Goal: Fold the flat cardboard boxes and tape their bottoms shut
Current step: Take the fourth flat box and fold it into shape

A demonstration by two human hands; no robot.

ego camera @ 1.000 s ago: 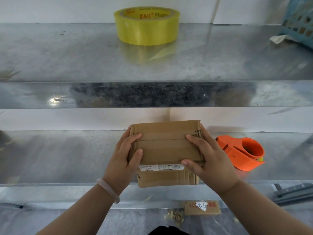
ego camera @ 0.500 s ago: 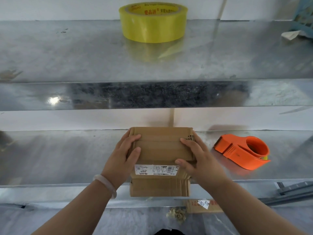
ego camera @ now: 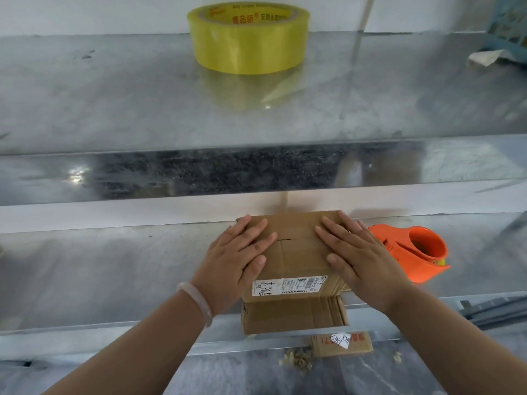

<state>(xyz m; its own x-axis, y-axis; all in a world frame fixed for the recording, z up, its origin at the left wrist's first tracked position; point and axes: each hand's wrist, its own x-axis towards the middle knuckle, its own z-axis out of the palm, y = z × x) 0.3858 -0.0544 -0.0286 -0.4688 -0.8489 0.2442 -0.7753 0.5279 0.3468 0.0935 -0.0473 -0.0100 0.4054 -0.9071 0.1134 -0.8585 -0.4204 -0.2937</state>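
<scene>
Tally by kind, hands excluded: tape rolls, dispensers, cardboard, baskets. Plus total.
Tape rolls: 1, yellow roll
Dispensers: 1, orange dispenser
Cardboard: 2, box on the shelf and a labelled piece below it
Baskets: 1, blue basket
Total: 5

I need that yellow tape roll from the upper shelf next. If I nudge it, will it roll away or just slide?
Probably slide: the yellow tape roll lies flat on its face, not on its rim. The upper shelf looks like smooth metal, so it may glide easily.
</scene>
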